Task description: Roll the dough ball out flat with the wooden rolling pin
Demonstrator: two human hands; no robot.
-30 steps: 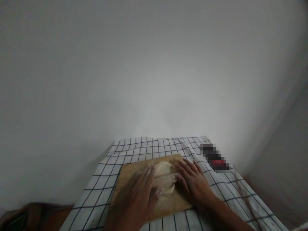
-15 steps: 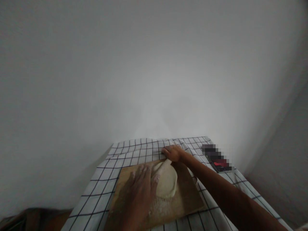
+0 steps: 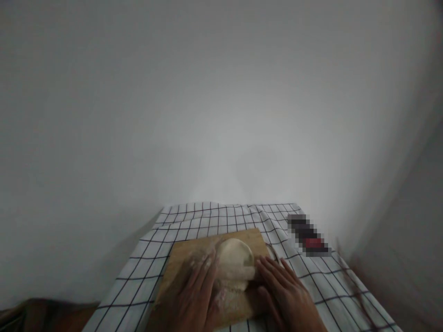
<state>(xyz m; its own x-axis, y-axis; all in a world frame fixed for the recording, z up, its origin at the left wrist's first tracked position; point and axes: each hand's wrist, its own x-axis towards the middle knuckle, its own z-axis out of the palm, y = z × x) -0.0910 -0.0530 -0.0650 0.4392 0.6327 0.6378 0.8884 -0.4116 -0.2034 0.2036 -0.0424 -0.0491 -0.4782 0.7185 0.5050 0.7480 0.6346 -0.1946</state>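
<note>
A flattened round of pale dough (image 3: 236, 250) lies on a floured wooden board (image 3: 183, 249). Across the dough runs a light rolling pin (image 3: 238, 273), roughly level from left to right and slightly blurred. My left hand (image 3: 199, 286) is over its left end, fingers stretched out and flour on them. At the other end, my right hand (image 3: 282, 286) rests with straight fingers against the pin, near the board's right side. Both palms hide the ends of the pin, and neither hand's fingers wrap round it.
The board sits on a table under a white cloth with dark checked lines (image 3: 138, 263). A dark flat object with a red patch (image 3: 309, 237), blurred into blocks, lies at the right. Behind the table rises a pale wall (image 3: 221, 115).
My right hand has come from the board's far edge back to its near right side. The rolling pin has swung from slanting to nearly crosswise. My left hand stays over its left end.
</note>
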